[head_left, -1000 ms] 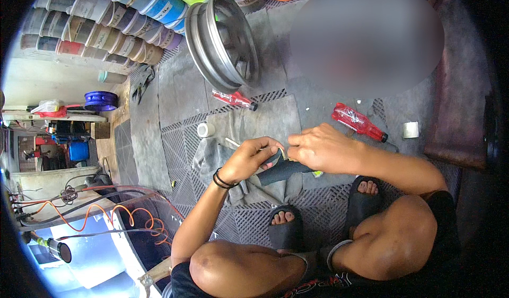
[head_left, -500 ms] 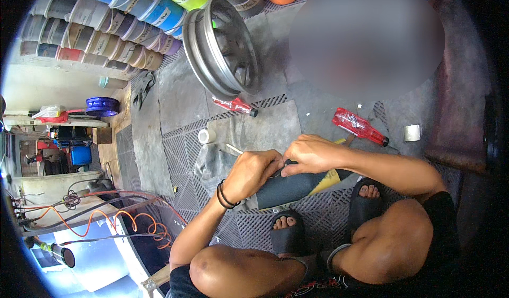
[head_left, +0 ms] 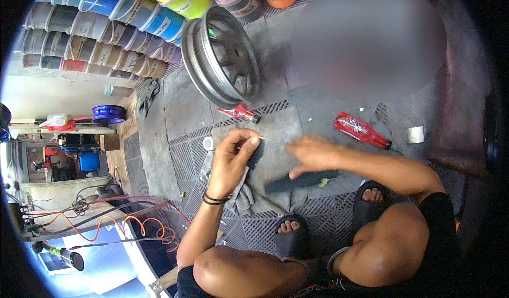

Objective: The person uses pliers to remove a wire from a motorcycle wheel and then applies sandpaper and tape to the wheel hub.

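Note:
My left hand (head_left: 233, 157) is raised over the floor, thumb and fingers pinched on a thin pale stick (head_left: 262, 138), most of which the hand hides. To its right, my right hand (head_left: 315, 155) is blurred by motion; its fingers stretch left, the thumb stands apart, and I see nothing in it. Below that hand a dark sheet (head_left: 299, 184) lies on the floor, with a small yellow-green scrap (head_left: 324, 182) at its right part. A crumpled grey cloth (head_left: 244, 197) lies below my left hand. Beside that hand stands a white roll (head_left: 208, 143), perhaps tape.
A grey wheel rim (head_left: 214, 59) stands beyond my hands. Red bottles lie near it (head_left: 241, 113) and at the right (head_left: 360, 130), close to another white roll (head_left: 416, 134). Stacked paint tubs (head_left: 127, 6) fill the far left; an orange coiled hose (head_left: 127, 221) hangs at the lower left.
My hands were together over the dark sheet and have parted. The left moved up and left with the stick; the right shifted slightly right. The sheet now lies flatter, its yellow part mostly gone from view.

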Available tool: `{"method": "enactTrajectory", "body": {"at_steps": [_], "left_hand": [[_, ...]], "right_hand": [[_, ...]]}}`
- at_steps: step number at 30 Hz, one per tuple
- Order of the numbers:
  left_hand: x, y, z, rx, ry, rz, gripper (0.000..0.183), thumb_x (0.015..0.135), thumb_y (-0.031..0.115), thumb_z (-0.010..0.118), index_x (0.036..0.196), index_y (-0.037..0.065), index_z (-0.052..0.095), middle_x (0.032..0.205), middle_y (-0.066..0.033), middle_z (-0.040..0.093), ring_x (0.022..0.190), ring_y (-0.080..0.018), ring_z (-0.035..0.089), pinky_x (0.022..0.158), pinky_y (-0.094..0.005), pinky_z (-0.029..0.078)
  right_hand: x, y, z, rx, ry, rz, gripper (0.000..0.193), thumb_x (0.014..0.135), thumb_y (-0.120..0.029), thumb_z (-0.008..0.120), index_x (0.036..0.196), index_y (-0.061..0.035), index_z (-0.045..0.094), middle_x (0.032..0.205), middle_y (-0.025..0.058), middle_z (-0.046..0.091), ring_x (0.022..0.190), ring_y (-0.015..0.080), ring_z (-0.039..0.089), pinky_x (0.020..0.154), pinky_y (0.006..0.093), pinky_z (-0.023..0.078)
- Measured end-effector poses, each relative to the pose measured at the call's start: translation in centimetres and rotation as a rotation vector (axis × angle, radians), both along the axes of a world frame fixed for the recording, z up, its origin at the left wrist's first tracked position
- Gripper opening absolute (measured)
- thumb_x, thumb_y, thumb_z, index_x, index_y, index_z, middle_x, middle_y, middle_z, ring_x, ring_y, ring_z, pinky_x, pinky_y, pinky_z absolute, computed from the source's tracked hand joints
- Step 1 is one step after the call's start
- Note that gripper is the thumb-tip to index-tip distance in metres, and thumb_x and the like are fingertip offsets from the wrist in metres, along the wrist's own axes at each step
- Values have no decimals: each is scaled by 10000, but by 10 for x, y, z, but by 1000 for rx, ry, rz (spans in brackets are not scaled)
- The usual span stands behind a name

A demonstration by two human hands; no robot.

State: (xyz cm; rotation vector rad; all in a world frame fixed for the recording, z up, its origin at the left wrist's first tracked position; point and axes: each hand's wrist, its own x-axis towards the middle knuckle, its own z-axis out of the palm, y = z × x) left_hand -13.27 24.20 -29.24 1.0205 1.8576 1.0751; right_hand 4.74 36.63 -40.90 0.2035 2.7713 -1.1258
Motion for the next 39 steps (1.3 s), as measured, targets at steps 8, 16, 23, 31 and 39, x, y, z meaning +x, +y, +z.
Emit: {"method": "enactTrajectory", "body": {"at_steps": [8, 16, 23, 31, 39], "left_hand": [[22, 13, -10, 34, -221, 187, 140, 965, 175, 653, 1028, 50, 658, 815, 30, 623, 636, -29, 542, 527, -180, 387], [30, 16, -8, 57, -455, 130, 190, 973, 170, 643, 1101, 32, 618, 940, -10, 634, 767, -79, 620, 589, -201, 467], [21, 16, -5, -16, -573, 29, 223, 921, 80, 686, 1120, 22, 604, 997, -40, 646, 880, -106, 641, 722, -249, 559], [22, 15, -6, 173, -7, -53, 201, 854, -1, 730, 1042, 1, 659, 968, -68, 685, 852, -121, 666, 736, -256, 555], [19, 16, 2, 449, 713, -352, 260, 726, -57, 760, 962, 36, 702, 979, -106, 679, 813, -224, 687, 710, -287, 567]], "right_hand": [[-7, 27, 35, -1005, 490, -382, 337, 921, -215, 714, 1129, -9, 546, 955, 99, 683, 850, 124, 655, 722, 303, 545], [1, 18, 59, -1049, 562, -456, 102, 964, -59, 601, 1057, -18, 595, 833, 38, 657, 731, 81, 635, 628, 257, 523], [5, 20, 58, -290, 821, -343, 128, 948, -4, 571, 1057, -27, 635, 825, 43, 649, 729, 99, 652, 586, 302, 530], [8, 21, 65, -1204, 377, -488, 204, 1018, -171, 535, 1117, -3, 595, 878, 62, 628, 715, 118, 640, 639, 291, 605], [4, 21, 70, -1335, 231, -431, 238, 1004, -199, 586, 1102, 17, 594, 854, 49, 647, 735, 105, 658, 661, 285, 605]]}}
